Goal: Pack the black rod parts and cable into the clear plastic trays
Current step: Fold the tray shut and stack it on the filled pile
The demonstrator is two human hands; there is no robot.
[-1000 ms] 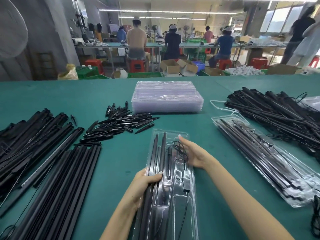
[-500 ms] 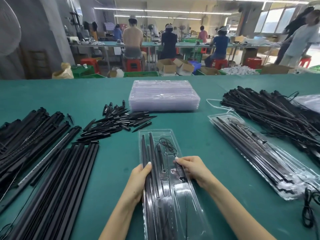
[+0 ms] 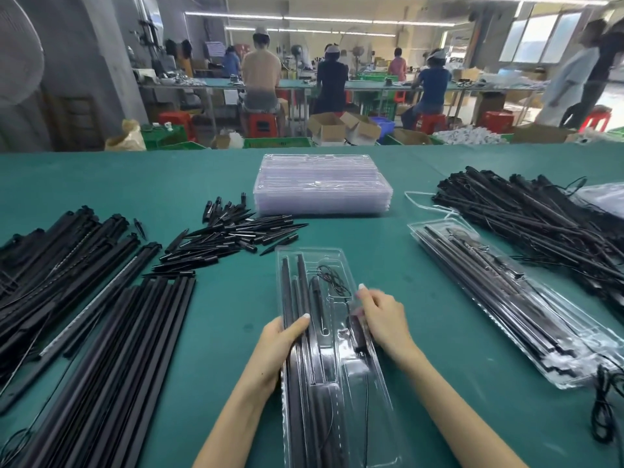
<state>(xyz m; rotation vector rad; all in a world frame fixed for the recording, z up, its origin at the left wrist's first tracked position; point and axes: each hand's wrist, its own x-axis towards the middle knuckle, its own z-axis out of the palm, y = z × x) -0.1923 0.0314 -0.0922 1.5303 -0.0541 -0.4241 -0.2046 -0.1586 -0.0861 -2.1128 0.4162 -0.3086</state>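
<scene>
Clear plastic, one tray (image 3: pixel 341 383) lies before us holding black rods (image 3: pixel 297 332) and one cable (image 3: pixel 332 282). Our left hand (image 3: pixel 278 346) grips its left edge; our right hand (image 3: pixel 383 319) pinches at its right side. One empty-tray stack (image 3: pixel 322 185) lies beyond it, one filled tray (image 3: pixel 506 298) to its right.

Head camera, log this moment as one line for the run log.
step: packing | left hand grips tray left edge over rods | right hand pinches cable in tray | empty tray stack behind

workers on red stools (image 3: pixel 260 125) beside cardboard boxes (image 3: pixel 341 127).
</scene>
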